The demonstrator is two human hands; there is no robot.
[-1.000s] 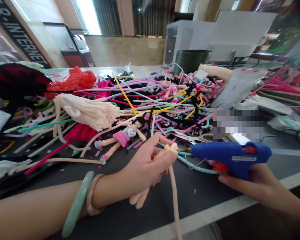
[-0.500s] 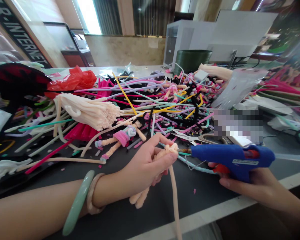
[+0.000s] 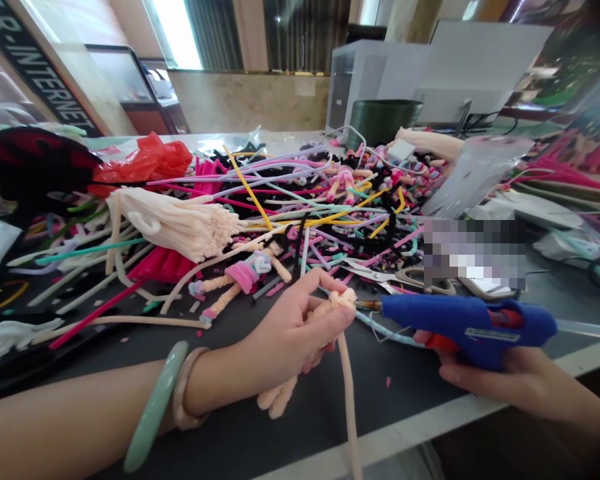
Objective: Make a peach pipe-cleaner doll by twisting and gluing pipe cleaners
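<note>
Pinched between the thumb and fingers of my left hand (image 3: 300,327) is a peach pipe-cleaner figure (image 3: 343,300), its twisted legs poking out below the palm. One long peach strand hangs from it past the table edge. My right hand (image 3: 505,377) grips a blue hot glue gun (image 3: 460,320) by its handle, a finger at the orange trigger. The metal nozzle points left and meets the knotted end of the figure. A clear glue stick (image 3: 587,328) protrudes from the gun's back. Behind my left hand lies a pipe-cleaner doll (image 3: 243,275) in pink and lilac.
A bundle of cream pipe cleaners (image 3: 180,223) lies left of centre, beside a red plastic bag (image 3: 150,160). Scissors (image 3: 380,275) rest behind the glue gun. Loose coloured pipe cleaners (image 3: 310,190) heap across the table, with a dark green container (image 3: 385,121) at the back.
The glue gun's back end has shifted slightly right and down, while its nozzle stays at the figure. My left hand holds the figure almost unmoved.
</note>
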